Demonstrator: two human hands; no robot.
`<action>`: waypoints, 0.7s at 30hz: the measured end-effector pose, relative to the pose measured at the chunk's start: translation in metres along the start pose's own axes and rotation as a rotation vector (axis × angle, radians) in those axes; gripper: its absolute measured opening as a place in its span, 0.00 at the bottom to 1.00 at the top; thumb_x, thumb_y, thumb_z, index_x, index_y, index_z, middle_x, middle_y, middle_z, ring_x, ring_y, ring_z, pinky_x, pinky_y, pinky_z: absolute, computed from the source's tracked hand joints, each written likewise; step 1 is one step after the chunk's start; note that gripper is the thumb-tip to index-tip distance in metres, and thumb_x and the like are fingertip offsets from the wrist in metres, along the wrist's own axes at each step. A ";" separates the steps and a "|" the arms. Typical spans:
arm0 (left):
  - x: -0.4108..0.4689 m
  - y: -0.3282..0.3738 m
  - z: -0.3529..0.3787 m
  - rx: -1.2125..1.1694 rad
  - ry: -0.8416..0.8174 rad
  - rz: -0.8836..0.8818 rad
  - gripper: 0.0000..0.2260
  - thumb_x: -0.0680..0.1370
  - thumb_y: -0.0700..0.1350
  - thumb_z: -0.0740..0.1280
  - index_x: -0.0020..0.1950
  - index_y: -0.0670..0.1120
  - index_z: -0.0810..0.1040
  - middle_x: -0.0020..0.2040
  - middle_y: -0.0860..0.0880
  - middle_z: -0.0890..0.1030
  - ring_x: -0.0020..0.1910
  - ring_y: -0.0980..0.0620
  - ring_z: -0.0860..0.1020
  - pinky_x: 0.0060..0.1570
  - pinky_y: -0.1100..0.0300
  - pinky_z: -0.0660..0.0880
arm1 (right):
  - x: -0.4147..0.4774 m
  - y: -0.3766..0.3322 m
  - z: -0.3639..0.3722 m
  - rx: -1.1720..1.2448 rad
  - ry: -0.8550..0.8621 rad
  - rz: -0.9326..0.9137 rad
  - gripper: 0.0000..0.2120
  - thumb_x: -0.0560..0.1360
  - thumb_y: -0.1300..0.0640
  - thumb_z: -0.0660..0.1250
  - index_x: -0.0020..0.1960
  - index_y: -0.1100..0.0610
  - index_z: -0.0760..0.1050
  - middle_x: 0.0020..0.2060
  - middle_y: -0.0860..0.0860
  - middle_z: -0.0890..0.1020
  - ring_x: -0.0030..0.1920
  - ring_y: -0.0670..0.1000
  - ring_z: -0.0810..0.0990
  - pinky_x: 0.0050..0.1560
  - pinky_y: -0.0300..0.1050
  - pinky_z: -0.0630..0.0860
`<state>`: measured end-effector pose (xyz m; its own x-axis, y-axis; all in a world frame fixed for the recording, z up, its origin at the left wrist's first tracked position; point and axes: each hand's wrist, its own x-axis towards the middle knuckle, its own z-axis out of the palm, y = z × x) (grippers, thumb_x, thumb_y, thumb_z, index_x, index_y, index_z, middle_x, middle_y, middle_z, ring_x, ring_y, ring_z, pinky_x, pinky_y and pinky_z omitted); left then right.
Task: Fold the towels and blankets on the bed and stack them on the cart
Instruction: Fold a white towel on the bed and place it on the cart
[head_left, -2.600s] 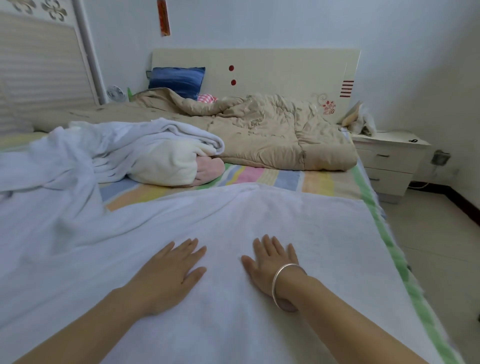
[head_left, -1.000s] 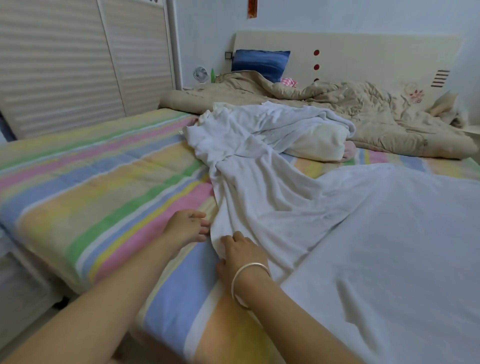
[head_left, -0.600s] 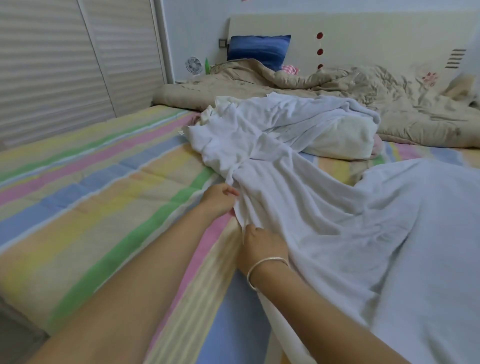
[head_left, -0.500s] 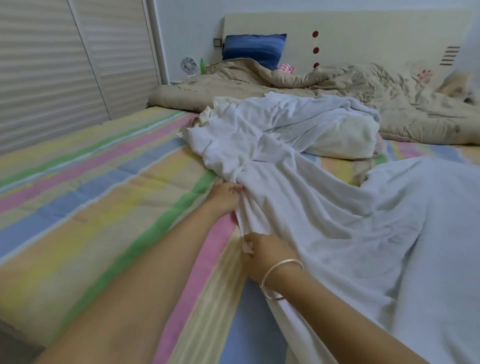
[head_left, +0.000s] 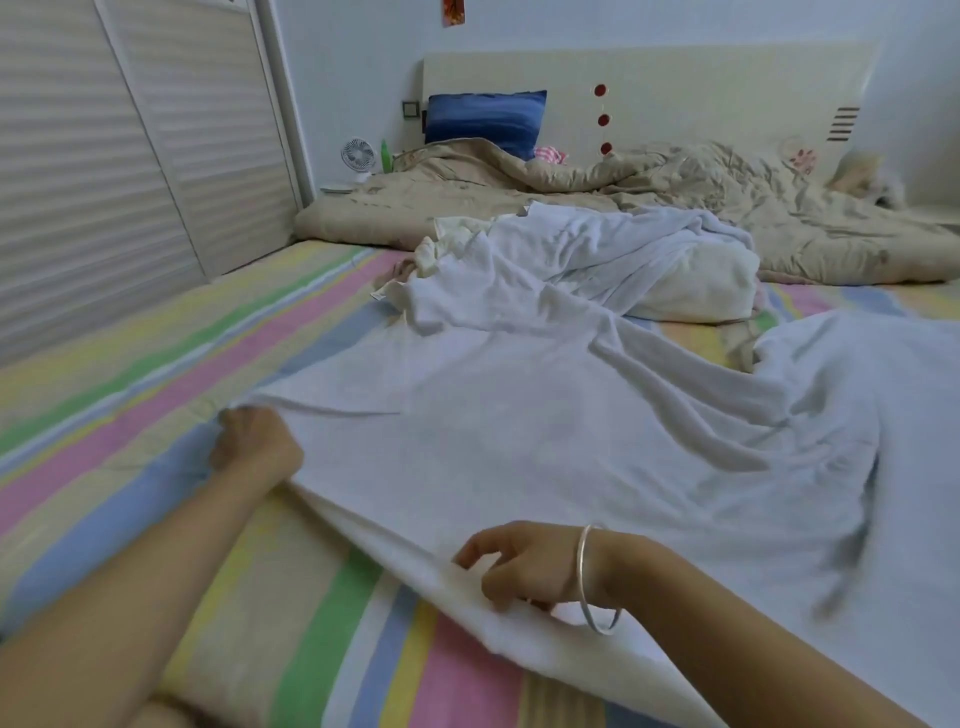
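1. Tension along the near border is what this step needs: draw the white towel (head_left: 571, 441) taut and straight between both hands, so the ripples on its right side flatten before any fold.
2. The right hand (head_left: 524, 564), bangle (head_left: 597, 582) on its wrist, is nearest. Its fingers curl over the towel's edge and seem to pinch it, though the thumb is hidden.
3. The left hand (head_left: 254, 441) is farther along the same edge, fisted on the corner, knuckles up, forearm low. The hands are well apart.
4. The towel lies spread over the striped bed (head_left: 156, 395).
5. Beyond it sits a crumpled heap (head_left: 649, 260) of white linen, then a beige quilt (head_left: 753, 208) by the headboard. No cart is in view.
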<state>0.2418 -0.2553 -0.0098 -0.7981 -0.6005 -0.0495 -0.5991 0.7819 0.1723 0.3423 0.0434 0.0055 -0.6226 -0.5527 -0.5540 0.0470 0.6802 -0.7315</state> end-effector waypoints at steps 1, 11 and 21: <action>0.001 -0.030 0.000 0.100 -0.044 0.011 0.21 0.78 0.42 0.63 0.70 0.38 0.68 0.71 0.40 0.68 0.68 0.40 0.70 0.65 0.51 0.70 | 0.002 -0.005 0.011 -0.041 -0.041 0.019 0.17 0.68 0.58 0.63 0.56 0.47 0.74 0.35 0.48 0.76 0.35 0.49 0.74 0.36 0.40 0.72; -0.037 -0.126 -0.016 0.117 -0.095 0.090 0.14 0.74 0.39 0.65 0.60 0.39 0.76 0.59 0.37 0.74 0.54 0.39 0.77 0.53 0.47 0.77 | -0.012 -0.038 0.062 -0.068 -0.070 0.203 0.07 0.77 0.62 0.62 0.53 0.57 0.75 0.36 0.53 0.81 0.35 0.52 0.80 0.33 0.42 0.79; -0.083 -0.129 -0.014 0.085 0.003 0.137 0.18 0.77 0.41 0.66 0.66 0.41 0.69 0.72 0.43 0.57 0.65 0.42 0.66 0.54 0.51 0.73 | -0.014 -0.038 0.087 -0.130 0.379 -0.030 0.05 0.78 0.57 0.63 0.47 0.53 0.77 0.41 0.50 0.84 0.39 0.52 0.83 0.38 0.44 0.82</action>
<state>0.3856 -0.3085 -0.0142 -0.8724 -0.4881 -0.0281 -0.4884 0.8676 0.0933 0.4172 -0.0172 0.0065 -0.8673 -0.3730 -0.3296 -0.0594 0.7350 -0.6754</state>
